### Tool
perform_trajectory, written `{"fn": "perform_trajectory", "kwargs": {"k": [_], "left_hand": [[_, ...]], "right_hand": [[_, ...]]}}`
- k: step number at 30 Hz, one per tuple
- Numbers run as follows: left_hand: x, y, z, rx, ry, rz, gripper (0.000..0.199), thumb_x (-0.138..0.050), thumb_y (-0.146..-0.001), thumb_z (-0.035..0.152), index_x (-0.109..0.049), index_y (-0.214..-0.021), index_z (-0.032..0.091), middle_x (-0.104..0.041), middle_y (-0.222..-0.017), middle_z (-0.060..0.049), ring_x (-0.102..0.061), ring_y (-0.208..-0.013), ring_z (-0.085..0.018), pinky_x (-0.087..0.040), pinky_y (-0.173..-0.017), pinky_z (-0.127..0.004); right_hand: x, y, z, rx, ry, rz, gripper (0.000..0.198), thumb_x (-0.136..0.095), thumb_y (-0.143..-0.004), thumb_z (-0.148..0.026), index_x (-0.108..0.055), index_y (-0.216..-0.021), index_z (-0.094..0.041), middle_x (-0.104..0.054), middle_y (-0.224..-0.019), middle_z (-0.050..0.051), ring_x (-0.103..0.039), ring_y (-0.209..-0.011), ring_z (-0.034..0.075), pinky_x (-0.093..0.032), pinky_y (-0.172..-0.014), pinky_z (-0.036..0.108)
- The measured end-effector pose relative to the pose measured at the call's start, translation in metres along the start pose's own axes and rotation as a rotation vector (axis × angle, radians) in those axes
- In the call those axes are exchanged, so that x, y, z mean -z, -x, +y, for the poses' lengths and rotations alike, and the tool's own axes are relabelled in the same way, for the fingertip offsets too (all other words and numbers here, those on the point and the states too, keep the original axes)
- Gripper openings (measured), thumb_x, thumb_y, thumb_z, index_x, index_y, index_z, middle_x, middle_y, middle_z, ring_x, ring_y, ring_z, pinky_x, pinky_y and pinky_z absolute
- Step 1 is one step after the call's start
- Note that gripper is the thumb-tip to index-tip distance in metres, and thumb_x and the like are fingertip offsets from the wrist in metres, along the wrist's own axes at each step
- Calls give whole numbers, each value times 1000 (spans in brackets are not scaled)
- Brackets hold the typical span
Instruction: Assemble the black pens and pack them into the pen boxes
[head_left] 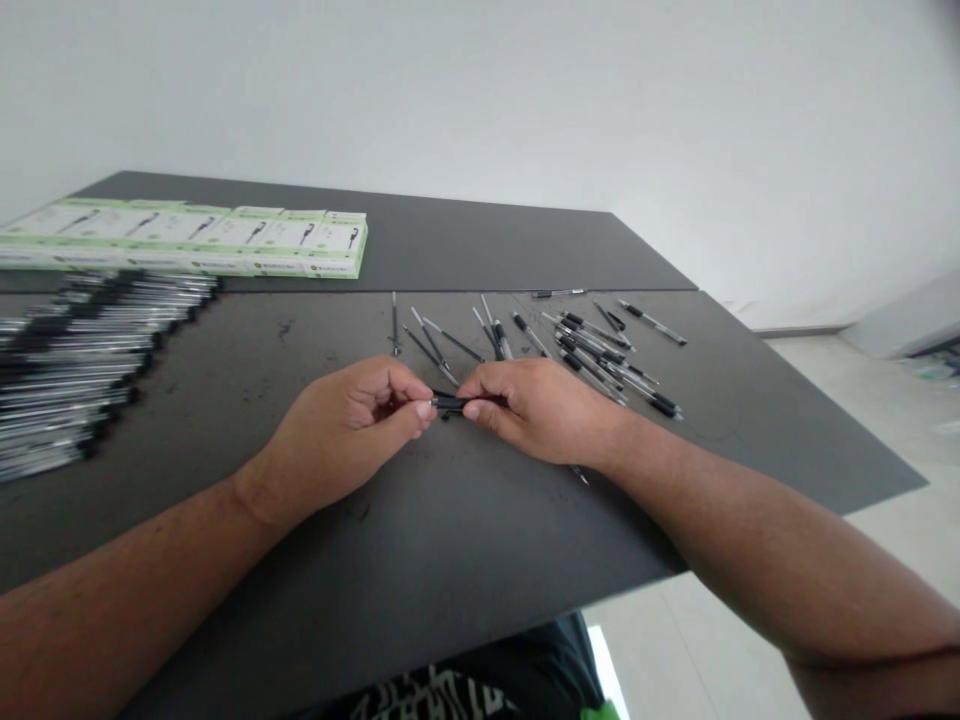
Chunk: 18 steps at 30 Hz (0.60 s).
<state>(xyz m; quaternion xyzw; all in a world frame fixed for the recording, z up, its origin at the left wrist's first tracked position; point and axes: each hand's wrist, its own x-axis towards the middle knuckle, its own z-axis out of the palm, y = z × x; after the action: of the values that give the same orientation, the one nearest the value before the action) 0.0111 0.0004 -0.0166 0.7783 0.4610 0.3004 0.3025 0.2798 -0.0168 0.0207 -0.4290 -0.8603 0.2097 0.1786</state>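
Head cam: both hands meet mid-worktop (465, 540), low over the surface. Left hand (352, 425) pinches one end of a black pen (448, 403), right hand (540, 408) grips the other end, fingers curled tight. Loose pens (600, 350) scattered just behind the hands. Pen rows (82, 350) far left, green-white boxes (195, 235) at the back-left edge.

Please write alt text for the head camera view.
Both hands, left hand and right hand, pinch one black pen between them over a dark table. Loose pens lie behind, a pen row and green-white boxes at left.
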Motion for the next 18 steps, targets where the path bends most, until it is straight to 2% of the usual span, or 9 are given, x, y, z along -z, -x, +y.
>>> {"fn": "perform_trajectory", "kwargs": {"k": [10,15,18], "left_hand": [[0,0,1,0,-9,0,27,-71,-95,52,-77,-97,26,-84,-81,0,-80,-75,-22,-56,-73,-34],[0,0,2,2,-15,-4,27,-71,-95,52,-77,-96,25,-84,-81,0,-79,-75,-21,-55,-73,-34],[0,0,2,-10,-4,-3,26,-71,-96,51,-77,-95,25,-84,-80,0,-79,-75,-21,-56,-73,-33]], "right_hand": [[2,1,-2,-20,-47,-17,16,-70,-108,-24,-79,-121,-20,-84,-105,5,-75,-93,18,-48,-83,29],[3,0,-4,-33,-31,-51,12,-70,-109,-25,-79,-116,-20,-81,-96,2,-71,-84,17,-46,-78,28],[2,0,-4,-31,-40,-44,14,-70,-109,-23,-79,-118,-20,-82,-101,4,-72,-89,17,-47,-81,28]]}}
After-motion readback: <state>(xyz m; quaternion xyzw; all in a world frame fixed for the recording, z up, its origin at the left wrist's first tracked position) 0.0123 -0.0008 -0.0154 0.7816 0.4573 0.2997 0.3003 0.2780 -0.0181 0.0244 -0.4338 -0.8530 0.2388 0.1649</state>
